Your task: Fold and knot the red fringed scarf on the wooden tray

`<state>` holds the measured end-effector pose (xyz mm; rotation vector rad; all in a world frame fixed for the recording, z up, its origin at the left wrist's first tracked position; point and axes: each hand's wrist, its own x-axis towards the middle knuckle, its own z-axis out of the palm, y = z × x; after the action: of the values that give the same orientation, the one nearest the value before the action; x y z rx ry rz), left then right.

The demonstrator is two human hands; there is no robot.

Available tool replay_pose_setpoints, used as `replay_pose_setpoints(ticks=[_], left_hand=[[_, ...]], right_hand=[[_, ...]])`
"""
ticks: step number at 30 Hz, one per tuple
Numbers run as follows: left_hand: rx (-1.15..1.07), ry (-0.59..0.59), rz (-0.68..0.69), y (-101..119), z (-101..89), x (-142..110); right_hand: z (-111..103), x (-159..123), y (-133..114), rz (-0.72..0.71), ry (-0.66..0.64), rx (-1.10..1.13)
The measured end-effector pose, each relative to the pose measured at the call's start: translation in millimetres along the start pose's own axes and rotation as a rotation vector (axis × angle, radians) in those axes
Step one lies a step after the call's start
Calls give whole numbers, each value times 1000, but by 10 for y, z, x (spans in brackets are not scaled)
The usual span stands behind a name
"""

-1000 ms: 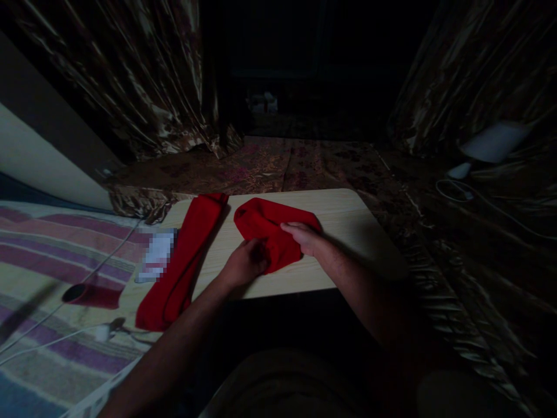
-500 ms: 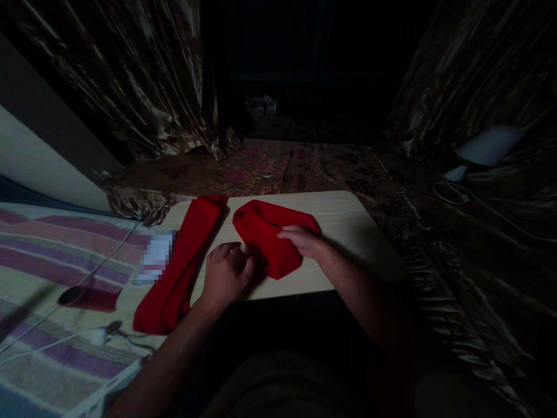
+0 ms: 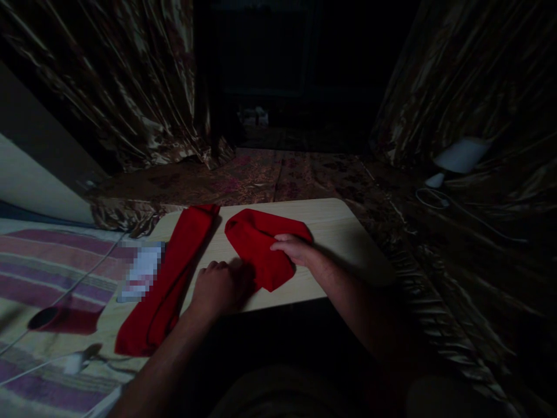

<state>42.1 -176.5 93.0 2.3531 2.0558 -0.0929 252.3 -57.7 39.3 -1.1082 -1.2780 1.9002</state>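
A folded red sock (image 3: 255, 244) lies in the middle of a small light wooden table (image 3: 339, 232). My right hand (image 3: 292, 249) rests flat on its right part, fingers stretched toward the left. My left hand (image 3: 217, 285) lies on the table just left of that sock's near end, fingers loosely curled, touching or nearly touching its edge. A second red sock (image 3: 169, 278) stretches long and straight along the table's left side, from the far edge to the near left corner.
A blurred white card (image 3: 141, 271) lies left of the long sock. A dark round object (image 3: 46, 318) and white cables (image 3: 65, 363) lie on the striped bedding at left. Patterned curtains hang behind. A white device (image 3: 461, 155) with a cable sits at right.
My left hand has slid left and toward me, off the folded sock onto the bare table. My right hand stays on the sock. The view has shifted slightly.
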Motion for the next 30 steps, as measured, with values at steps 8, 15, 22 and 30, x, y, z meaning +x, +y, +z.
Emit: replay_pose_setpoints(ticks=[8,15,22,30], left_hand=[[-238,79,184,93,143,39],[-217,99,153,209,355,49],[-190,122,147,215,389,148],[-330,39,154,207,300,232]], right_hand=[[67,-97,-79,-45,-88,-184],[-60,-238,-125,-58,-26,-646],[-313,-414,-243,-324,656,-1397],[-644,-135,-226,-273,702,-1261]])
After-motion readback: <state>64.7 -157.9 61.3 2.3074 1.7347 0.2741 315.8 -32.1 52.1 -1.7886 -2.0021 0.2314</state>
